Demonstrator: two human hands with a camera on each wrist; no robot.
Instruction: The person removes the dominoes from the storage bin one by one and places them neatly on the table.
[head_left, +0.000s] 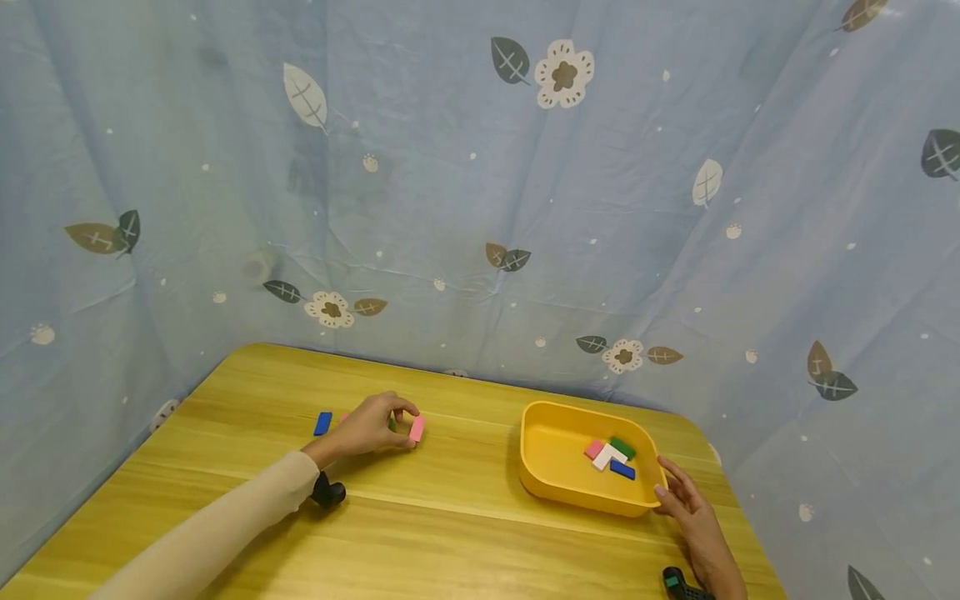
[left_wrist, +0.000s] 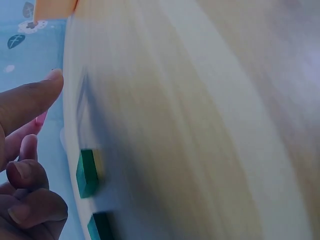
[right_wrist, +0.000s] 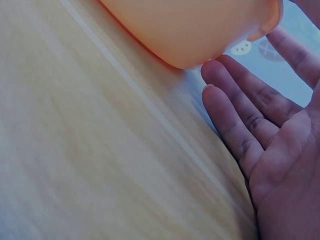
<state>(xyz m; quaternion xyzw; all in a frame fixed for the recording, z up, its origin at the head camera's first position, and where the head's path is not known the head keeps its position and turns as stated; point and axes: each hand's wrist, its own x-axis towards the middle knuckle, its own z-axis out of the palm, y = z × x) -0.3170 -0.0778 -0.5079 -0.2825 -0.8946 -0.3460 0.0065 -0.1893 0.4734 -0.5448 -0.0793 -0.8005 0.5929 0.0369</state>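
Note:
My left hand (head_left: 371, 427) pinches a small pink block (head_left: 417, 428) upright between thumb and fingertips, above the left part of the table. Just a sliver of this pink block (left_wrist: 41, 118) shows behind the fingers in the left wrist view. Beside that hand lie a blue block (head_left: 322, 423) and, partly hidden, another pink one (head_left: 343, 417). Two green blocks, one nearer (left_wrist: 100, 227) and one farther (left_wrist: 87, 173), stand below the fingers. My right hand (head_left: 693, 512) holds the right rim of a yellow box (head_left: 558, 493), thumb at the rim and fingers along the outer wall.
Inside the box lie a pink block (head_left: 594, 449), a green block (head_left: 622, 447), white blocks (head_left: 609, 456) and a blue block (head_left: 622, 469). A patterned blue curtain (head_left: 450, 208) hangs behind the wooden table (head_left: 450, 533). Black wrist devices show at the left (head_left: 327, 492) and right (head_left: 678, 583) wrists.

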